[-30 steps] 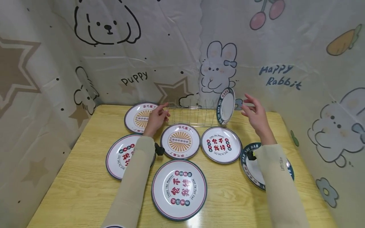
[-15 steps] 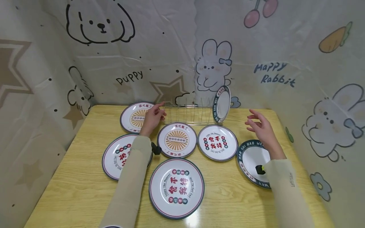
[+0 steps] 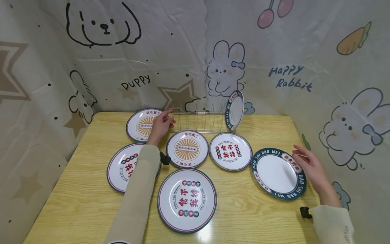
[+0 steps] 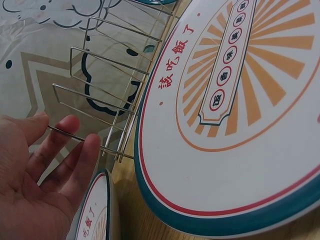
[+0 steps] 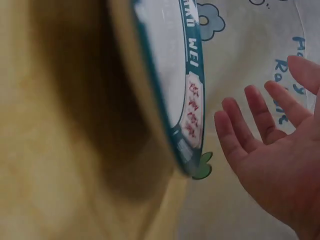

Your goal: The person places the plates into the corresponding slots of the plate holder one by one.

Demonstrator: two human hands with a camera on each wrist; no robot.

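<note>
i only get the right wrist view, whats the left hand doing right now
Observer: The left hand is holding the left end of the wire rack.

Operator: anything in that rack

Observer: Yes, a green-rimmed plate stands on edge at its right end, in the head view.

Operator: and whats just left of the plate near my fingers

Observer: In the head view, a white plate with red characters lies next to it on the left.
</note>
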